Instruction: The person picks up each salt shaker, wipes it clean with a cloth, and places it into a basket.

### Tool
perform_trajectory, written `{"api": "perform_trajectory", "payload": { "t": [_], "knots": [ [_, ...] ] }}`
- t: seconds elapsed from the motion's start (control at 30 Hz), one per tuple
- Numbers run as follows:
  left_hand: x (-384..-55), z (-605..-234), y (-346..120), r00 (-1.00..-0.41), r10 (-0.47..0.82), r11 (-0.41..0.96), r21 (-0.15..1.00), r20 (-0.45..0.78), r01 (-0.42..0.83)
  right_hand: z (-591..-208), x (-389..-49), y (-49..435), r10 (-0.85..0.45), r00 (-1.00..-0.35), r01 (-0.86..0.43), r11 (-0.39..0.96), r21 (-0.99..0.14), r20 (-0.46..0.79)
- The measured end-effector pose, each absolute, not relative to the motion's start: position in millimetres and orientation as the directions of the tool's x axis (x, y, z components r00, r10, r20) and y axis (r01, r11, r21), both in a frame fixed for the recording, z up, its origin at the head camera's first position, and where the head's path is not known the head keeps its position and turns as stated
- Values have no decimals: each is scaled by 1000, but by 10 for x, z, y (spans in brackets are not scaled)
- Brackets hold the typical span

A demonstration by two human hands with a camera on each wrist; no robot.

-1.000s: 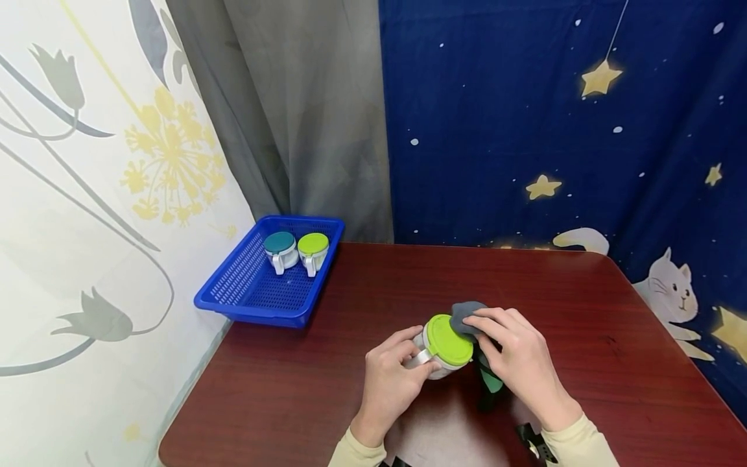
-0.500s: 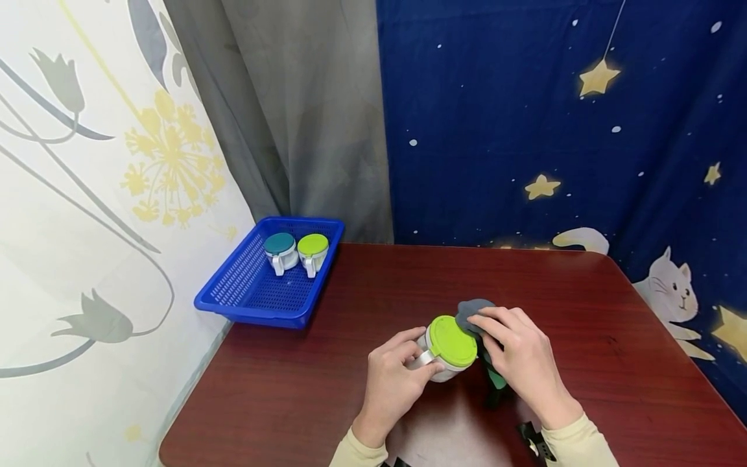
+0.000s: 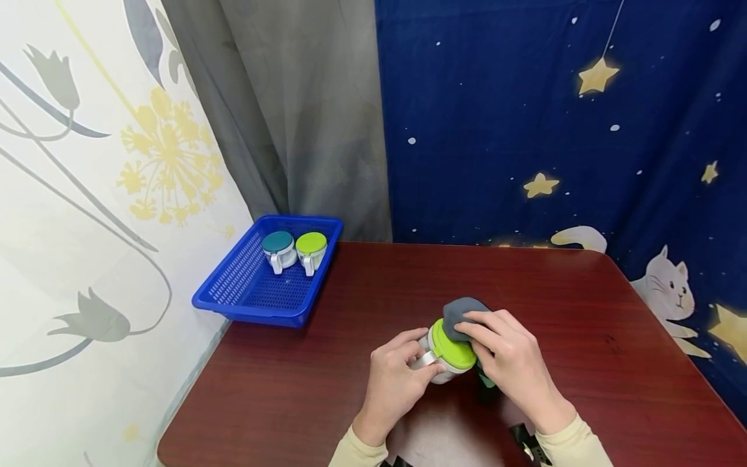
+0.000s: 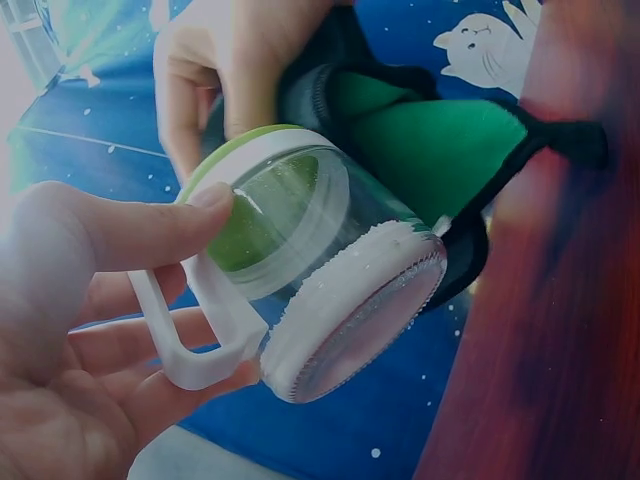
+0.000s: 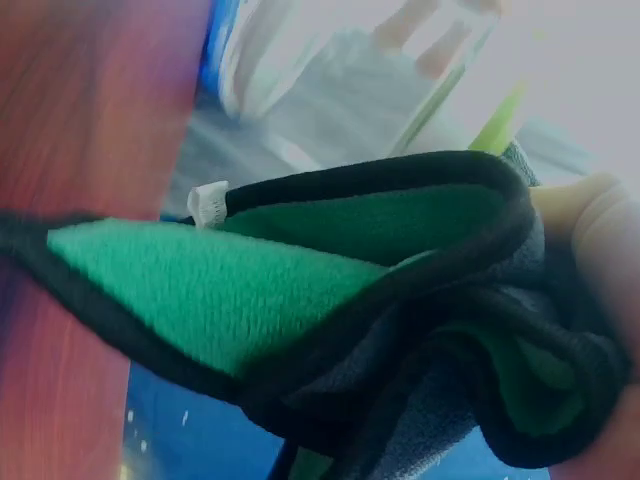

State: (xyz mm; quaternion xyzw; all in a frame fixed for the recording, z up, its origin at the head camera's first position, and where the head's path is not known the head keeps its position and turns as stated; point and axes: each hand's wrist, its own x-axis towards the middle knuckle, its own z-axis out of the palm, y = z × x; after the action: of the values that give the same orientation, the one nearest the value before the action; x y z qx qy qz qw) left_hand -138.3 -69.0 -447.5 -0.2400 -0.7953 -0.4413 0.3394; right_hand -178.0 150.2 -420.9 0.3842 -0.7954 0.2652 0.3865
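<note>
My left hand (image 3: 399,373) grips a clear glass seasoning jar (image 4: 345,285) by its white handle and side. A lime-green lid (image 3: 454,353) covers the jar, and white granules lie in the bottom of it. The jar is tilted, lid facing up and to the right in the head view. My right hand (image 3: 513,353) holds a bunched cloth (image 3: 463,316), grey on one side and green on the other with black edging. The grey side lies against the lid's far edge. In the right wrist view the green face of the cloth (image 5: 220,300) hangs down in folds.
A blue perforated basket (image 3: 257,314) stands at the table's back left corner. Inside it are a teal-lidded jar (image 3: 279,243) and a green-lidded jar (image 3: 312,244). The dark red table (image 3: 385,279) meets a grey curtain (image 3: 335,130) and a blue starry curtain (image 3: 467,117) behind.
The cloth in my right hand first shifts slightly right along the lid's edge, then back left, now covering more of the lid's top. My left hand and the jar barely move.
</note>
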Motion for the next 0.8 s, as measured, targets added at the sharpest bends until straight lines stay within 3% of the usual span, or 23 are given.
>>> {"api": "perform_trajectory", "payload": {
  "t": [0.4, 0.8],
  "knots": [
    [-1408, -4503, -671, -635, 86, 529, 505, 768, 682, -4104, -1652, 1305, -424, -309, -882, 462, -91, 851],
    [-1417, -4540, -676, -645, 79, 515, 523, 761, 679, -4102, -1625, 1291, -440, -337, -870, 483, -97, 833]
  ]
}}
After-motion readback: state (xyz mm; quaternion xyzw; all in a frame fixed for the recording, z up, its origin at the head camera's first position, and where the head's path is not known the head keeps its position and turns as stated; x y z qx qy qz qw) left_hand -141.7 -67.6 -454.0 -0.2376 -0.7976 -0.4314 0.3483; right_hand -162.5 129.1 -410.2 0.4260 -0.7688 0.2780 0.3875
